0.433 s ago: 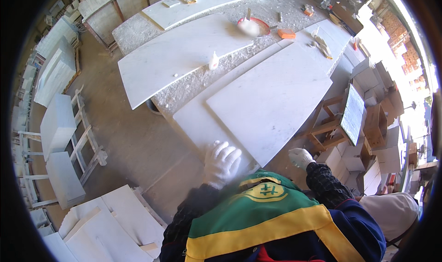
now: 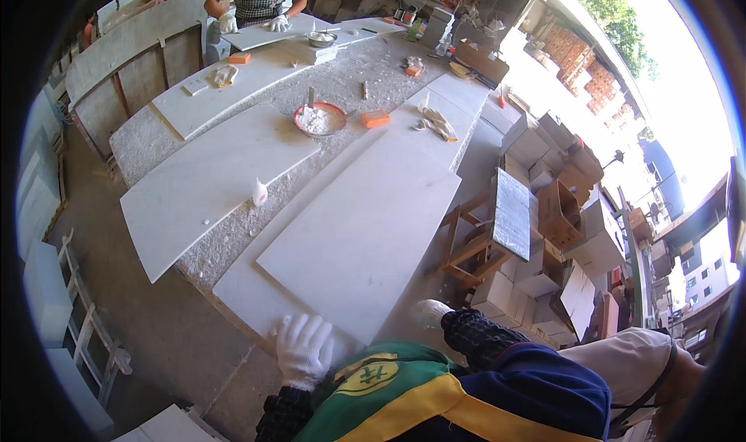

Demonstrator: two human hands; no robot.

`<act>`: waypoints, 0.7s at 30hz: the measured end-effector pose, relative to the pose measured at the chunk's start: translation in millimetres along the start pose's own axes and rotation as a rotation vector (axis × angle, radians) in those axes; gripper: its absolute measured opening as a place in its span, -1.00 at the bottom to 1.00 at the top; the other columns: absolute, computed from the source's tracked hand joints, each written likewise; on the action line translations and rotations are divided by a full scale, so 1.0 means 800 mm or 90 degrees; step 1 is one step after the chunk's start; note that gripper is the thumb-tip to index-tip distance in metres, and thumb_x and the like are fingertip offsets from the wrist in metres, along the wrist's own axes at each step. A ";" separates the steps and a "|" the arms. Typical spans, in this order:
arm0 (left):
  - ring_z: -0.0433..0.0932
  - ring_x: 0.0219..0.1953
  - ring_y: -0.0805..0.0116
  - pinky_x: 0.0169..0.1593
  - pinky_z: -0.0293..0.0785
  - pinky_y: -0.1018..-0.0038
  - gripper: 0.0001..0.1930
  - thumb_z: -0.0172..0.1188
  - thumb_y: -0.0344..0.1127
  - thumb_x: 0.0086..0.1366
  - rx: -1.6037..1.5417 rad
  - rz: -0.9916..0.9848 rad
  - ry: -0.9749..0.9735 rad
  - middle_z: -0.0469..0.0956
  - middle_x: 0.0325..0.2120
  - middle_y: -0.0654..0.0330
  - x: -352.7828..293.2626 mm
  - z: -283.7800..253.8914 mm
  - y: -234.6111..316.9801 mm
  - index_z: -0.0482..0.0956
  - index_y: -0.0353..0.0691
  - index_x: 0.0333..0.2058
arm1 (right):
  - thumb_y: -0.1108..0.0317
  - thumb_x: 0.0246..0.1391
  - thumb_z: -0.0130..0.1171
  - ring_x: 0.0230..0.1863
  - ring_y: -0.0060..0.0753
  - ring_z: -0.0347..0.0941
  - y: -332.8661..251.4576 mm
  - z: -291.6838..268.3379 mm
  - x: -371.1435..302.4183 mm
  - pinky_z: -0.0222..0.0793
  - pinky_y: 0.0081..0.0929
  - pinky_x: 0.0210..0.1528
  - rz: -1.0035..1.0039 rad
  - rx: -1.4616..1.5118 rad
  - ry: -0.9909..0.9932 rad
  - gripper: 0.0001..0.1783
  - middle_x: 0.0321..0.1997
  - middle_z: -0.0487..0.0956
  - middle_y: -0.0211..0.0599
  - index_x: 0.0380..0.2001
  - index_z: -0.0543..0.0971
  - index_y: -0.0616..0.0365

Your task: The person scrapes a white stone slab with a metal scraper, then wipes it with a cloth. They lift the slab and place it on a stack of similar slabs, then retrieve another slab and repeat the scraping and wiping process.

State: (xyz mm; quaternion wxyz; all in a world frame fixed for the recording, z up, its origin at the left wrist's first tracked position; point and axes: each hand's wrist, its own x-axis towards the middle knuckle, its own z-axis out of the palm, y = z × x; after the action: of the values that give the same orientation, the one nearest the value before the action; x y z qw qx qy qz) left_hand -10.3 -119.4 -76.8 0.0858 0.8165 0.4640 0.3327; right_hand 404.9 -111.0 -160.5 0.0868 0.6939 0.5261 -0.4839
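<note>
A stone workshop — white marble slabs point(image 2: 365, 232) on long workbenches point(image 2: 233, 240), stacked offcuts point(image 2: 536, 279)

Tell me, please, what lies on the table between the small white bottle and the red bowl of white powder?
In the head view, only a bare white slab lies between the small white bottle and the red bowl; nothing stands on that stretch.

Two orange blocks point(image 2: 375, 118); one red bowl point(image 2: 319, 119); one white bottle point(image 2: 259, 192).
</note>
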 end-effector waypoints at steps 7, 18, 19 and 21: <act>0.57 0.11 0.02 0.37 0.30 -0.07 -0.79 0.31 -0.20 0.21 -0.002 -0.019 0.011 0.69 -0.06 0.19 0.004 0.000 0.004 0.75 -0.09 -0.21 | 0.04 0.22 0.22 -0.07 -0.15 0.69 0.016 -0.041 -0.026 0.54 -0.27 0.10 -0.047 -0.106 0.209 -0.51 -0.06 0.75 -0.09 0.06 0.70 0.15; 0.53 0.12 -0.01 0.38 0.24 -0.12 -0.80 0.21 -0.20 0.25 0.080 -0.053 -0.091 0.65 -0.06 0.18 -0.004 0.000 0.007 0.68 -0.06 -0.21 | -0.02 0.28 0.16 0.07 0.04 0.61 0.028 -0.400 0.119 0.49 -0.16 0.16 -0.043 0.068 0.868 -0.56 -0.03 0.71 -0.03 -0.09 0.74 0.09; 0.51 0.13 -0.03 0.39 0.22 -0.15 -0.79 0.19 -0.20 0.24 0.103 -0.047 -0.105 0.63 -0.05 0.17 -0.001 0.001 0.009 0.66 -0.06 -0.19 | 0.04 0.24 0.21 0.08 0.04 0.60 0.022 -0.439 0.143 0.49 -0.18 0.20 -0.079 -0.028 0.852 -0.59 0.03 0.70 -0.04 -0.01 0.72 0.06; 0.48 0.14 -0.05 0.38 0.20 -0.17 -0.80 0.15 -0.19 0.27 0.139 -0.057 -0.139 0.57 -0.04 0.15 0.007 0.000 0.018 0.60 -0.07 -0.18 | 0.02 0.21 0.23 0.08 0.03 0.61 0.009 -0.506 0.189 0.49 -0.13 0.20 -0.058 -0.086 0.765 -0.59 0.05 0.68 -0.09 0.03 0.72 -0.06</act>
State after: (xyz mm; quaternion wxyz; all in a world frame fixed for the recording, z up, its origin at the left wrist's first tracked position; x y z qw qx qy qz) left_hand 2.0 -122.8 -67.6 0.0611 0.8307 0.5215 0.1851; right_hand 642.0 238.9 -69.5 -0.2023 0.8156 0.5416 0.0235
